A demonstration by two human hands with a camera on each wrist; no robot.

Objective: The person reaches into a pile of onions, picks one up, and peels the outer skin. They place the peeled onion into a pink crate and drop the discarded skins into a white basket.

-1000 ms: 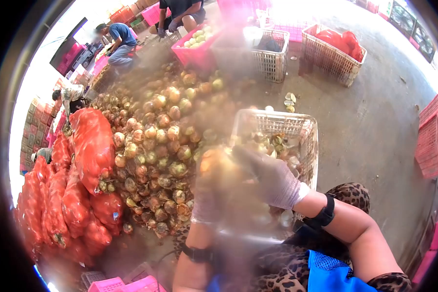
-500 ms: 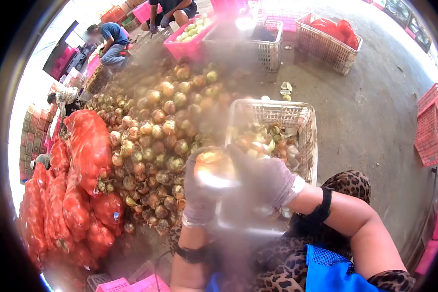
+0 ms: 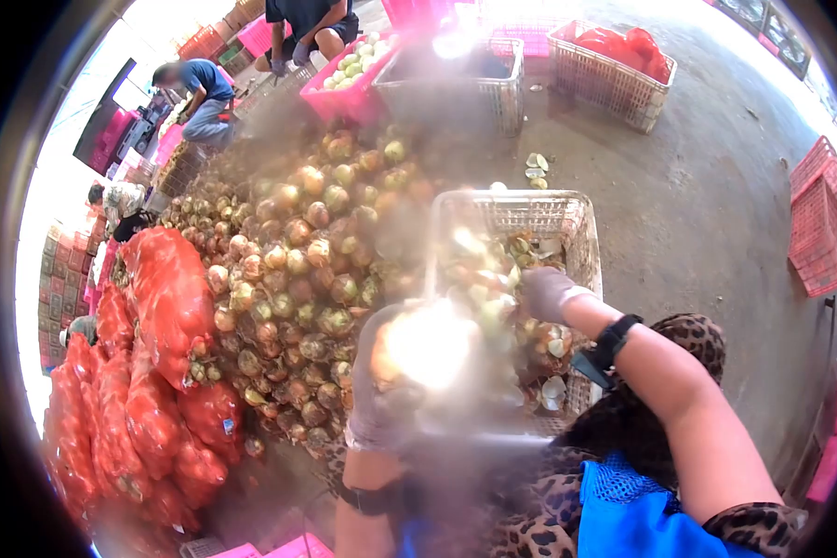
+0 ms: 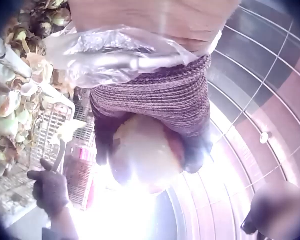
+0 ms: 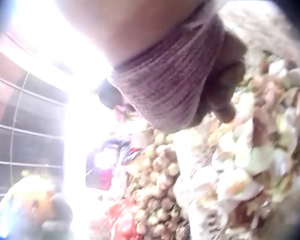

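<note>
In the head view my gloved left hand (image 3: 374, 414) grips an onion (image 4: 145, 150), which shows pale and partly peeled in the left wrist view; glare covers much of it in the head view. My gloved right hand (image 3: 546, 293) is apart from it, over the right side of a white crate (image 3: 581, 223) of onion peels (image 5: 250, 160). Between the right fingers, the left wrist view shows what looks like a small knife (image 4: 61, 155) with a thin grey curved blade. A pale scrap of peel (image 4: 70, 130) hangs at its tip.
A heap of unpeeled onions (image 3: 298, 279) spreads to the left, beside full red net sacks (image 3: 163, 307). Behind stand a pink crate of peeled onions (image 3: 349, 79) and a crate with red netting (image 3: 614, 79). Other people (image 3: 205, 98) crouch at the back left. Peels (image 3: 537, 167) lie on the floor.
My right hand has left the onion and moved right, over the peels in the crate. The left hand keeps its hold on the onion at about the same place.
</note>
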